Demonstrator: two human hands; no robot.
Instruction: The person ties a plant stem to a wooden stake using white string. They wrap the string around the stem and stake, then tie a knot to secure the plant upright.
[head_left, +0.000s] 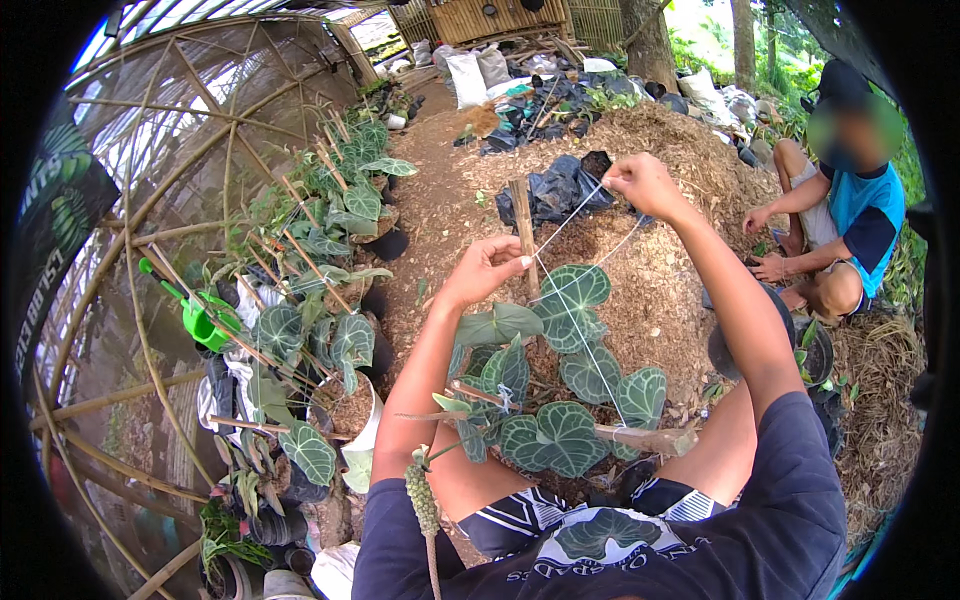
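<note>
White string (570, 304) stretches from a wooden stake (646, 439) low in front of me up to my left hand (491, 268), which pinches it beside an upright wooden stake (523, 217). From there it runs up to my right hand (643, 184), whose fingertips grip it. A looser length hangs from near my right hand back towards the upright stake. Under the strings stands an anthurium plant (555, 439) with dark, pale-veined, heart-shaped leaves. Another short stick with string knotted on it leans among the leaves. The base of the plant is hidden.
A person (862, 217) squats at the right by black pots (814, 352). More staked potted anthuriums (352, 341) line the left, with a green watering can (210, 321). Black plastic bags (551, 191) lie ahead on wood chips. A green seed spike (421, 495) rises close to my body.
</note>
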